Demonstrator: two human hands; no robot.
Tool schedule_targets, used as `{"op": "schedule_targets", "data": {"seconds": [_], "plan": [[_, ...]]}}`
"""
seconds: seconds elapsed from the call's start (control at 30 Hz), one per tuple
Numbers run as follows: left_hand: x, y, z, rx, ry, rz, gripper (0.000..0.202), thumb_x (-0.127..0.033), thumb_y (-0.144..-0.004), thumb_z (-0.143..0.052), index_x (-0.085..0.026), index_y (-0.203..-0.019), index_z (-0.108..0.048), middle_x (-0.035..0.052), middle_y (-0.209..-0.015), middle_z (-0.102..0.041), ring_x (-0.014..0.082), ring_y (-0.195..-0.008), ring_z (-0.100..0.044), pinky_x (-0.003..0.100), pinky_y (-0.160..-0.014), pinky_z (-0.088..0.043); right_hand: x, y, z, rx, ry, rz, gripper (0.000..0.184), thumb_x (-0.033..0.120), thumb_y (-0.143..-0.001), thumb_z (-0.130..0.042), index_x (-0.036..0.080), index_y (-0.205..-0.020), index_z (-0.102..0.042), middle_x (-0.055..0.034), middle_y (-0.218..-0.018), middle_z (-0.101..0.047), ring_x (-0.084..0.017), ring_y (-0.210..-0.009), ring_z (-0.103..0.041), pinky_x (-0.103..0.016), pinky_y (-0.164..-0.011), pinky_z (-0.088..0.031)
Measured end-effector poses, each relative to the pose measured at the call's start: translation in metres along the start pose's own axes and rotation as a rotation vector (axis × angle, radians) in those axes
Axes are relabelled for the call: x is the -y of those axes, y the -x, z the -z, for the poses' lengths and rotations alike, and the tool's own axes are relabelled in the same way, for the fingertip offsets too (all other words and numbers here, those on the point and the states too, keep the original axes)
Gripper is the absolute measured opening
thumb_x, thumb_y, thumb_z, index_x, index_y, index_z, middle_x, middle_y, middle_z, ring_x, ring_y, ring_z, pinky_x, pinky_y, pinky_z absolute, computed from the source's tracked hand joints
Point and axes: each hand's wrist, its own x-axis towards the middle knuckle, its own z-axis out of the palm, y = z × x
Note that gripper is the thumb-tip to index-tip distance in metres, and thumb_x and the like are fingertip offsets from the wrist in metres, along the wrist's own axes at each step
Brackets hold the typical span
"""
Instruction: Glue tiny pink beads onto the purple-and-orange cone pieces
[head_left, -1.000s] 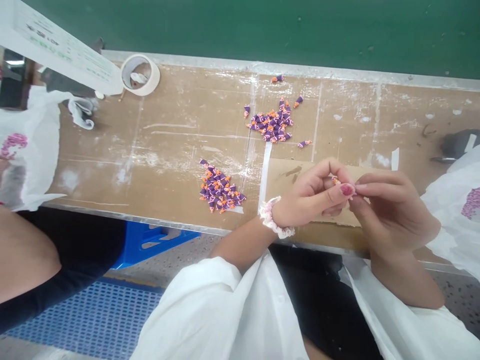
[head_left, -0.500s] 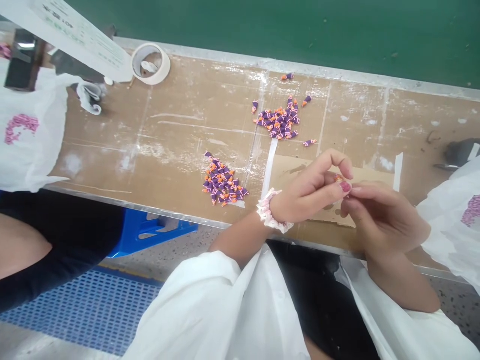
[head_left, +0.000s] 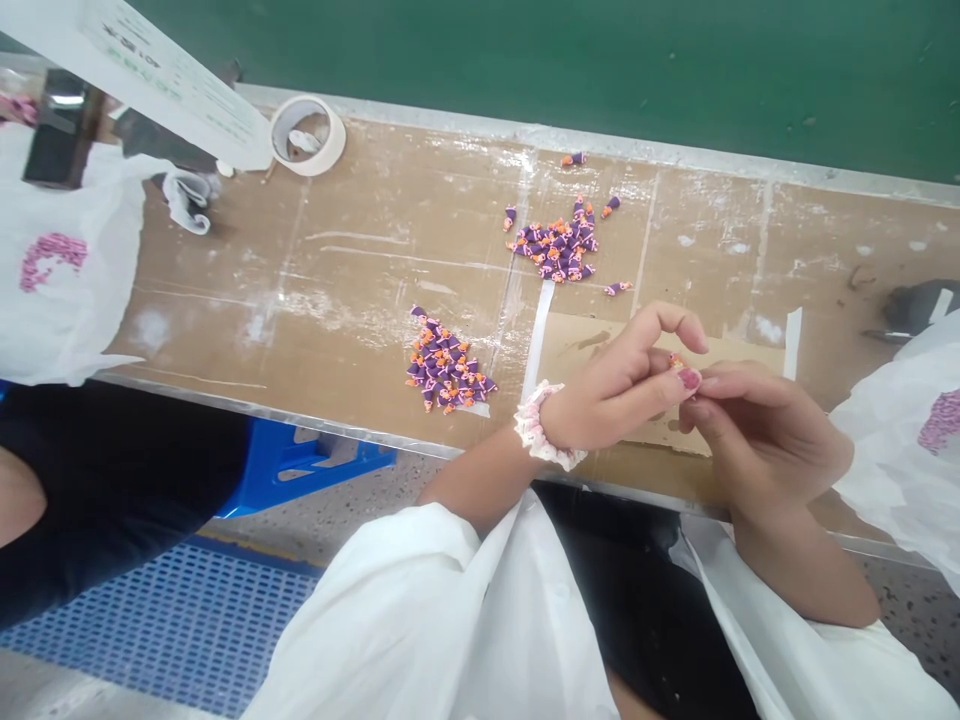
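Observation:
My left hand (head_left: 626, 385) and my right hand (head_left: 765, 435) meet fingertip to fingertip over a cardboard patch (head_left: 592, 345) taped to the bench. Both are pinched on one tiny orange piece (head_left: 676, 361), mostly hidden between the fingers. A pale scrunchie (head_left: 536, 430) circles my left wrist. Two heaps of small purple-and-orange pieces lie on the bench: one near the front edge (head_left: 446, 365), one farther back (head_left: 559, 245), with a few strays around it.
A roll of masking tape (head_left: 307, 135) and a white printed sheet (head_left: 150, 75) lie at the back left. White plastic bags sit at the left (head_left: 64, 270) and right (head_left: 911, 430). Another person's leg (head_left: 90, 500) and a blue stool (head_left: 296, 465) are at left.
My hands stay pinched together on the small piece with only slight finger shifts. The view has drifted a little, so the bench sits slightly differently in frame.

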Motion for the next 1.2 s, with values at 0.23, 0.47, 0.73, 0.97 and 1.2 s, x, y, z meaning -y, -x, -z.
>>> {"op": "schedule_targets", "data": {"seconds": [0.23, 0.47, 0.73, 0.97, 1.2], "plan": [[0.001, 0.004, -0.006, -0.013, 0.013, 0.048, 0.026, -0.042, -0.093, -0.055, -0.023, -0.101, -0.039, -0.0094, -0.06, -0.042, 0.0059, -0.054, -0.045, 0.019, -0.057, -0.036, 0.006, 0.0, 0.001, 0.01, -0.007, -0.078, 0.037, -0.001, -0.079, -0.068, 0.027, -0.103, -0.071, 0.0015, -0.083, -0.07, -0.013, -0.071, -0.065, -0.026, -0.056, -0.056], [-0.02, -0.003, 0.036, -0.295, -0.852, 0.094, 0.015, -0.034, -0.097, -0.038, -0.021, -0.1, -0.044, -0.0051, -0.065, -0.046, 0.0101, -0.054, -0.043, 0.024, -0.059, -0.038, 0.003, -0.005, 0.005, 0.05, 0.086, -0.112, 0.03, 0.008, -0.083, -0.068, 0.029, -0.104, -0.067, 0.0015, -0.088, -0.071, -0.013, -0.071, -0.067, -0.027, -0.063, -0.058], [-0.033, -0.005, 0.124, -0.352, -1.676, 0.122, 0.031, -0.026, -0.097, -0.029, -0.016, -0.108, -0.056, 0.0149, -0.112, -0.068, 0.0251, -0.114, -0.06, 0.043, -0.103, -0.044, -0.001, -0.006, 0.004, 0.04, 0.188, -0.036, 0.018, 0.011, -0.086, -0.063, 0.027, -0.095, -0.065, 0.0004, -0.085, -0.07, -0.013, -0.068, -0.066, -0.028, -0.064, -0.055], [-0.012, -0.01, 0.13, -0.454, -1.653, 0.362, 0.131, -0.076, -0.061, -0.07, -0.015, -0.155, -0.005, 0.025, -0.164, 0.003, 0.0434, -0.151, 0.013, 0.064, -0.121, -0.005, -0.003, -0.008, 0.003, 0.032, 0.223, -0.003, 0.015, 0.013, -0.088, -0.061, 0.026, -0.094, -0.063, -0.0001, -0.084, -0.069, -0.014, -0.067, -0.066, -0.028, -0.06, -0.054], [-0.005, -0.037, 0.109, -0.509, -1.707, 0.439, 0.132, -0.078, -0.055, -0.072, -0.021, -0.157, -0.009, 0.018, -0.166, 0.004, 0.0466, -0.15, 0.012, 0.069, -0.119, -0.001, -0.003, -0.009, 0.004, 0.031, 0.228, 0.004, 0.013, 0.013, -0.09, -0.059, 0.025, -0.094, -0.062, 0.0007, -0.082, -0.069, -0.013, -0.069, -0.066, -0.026, -0.059, -0.053]]}}
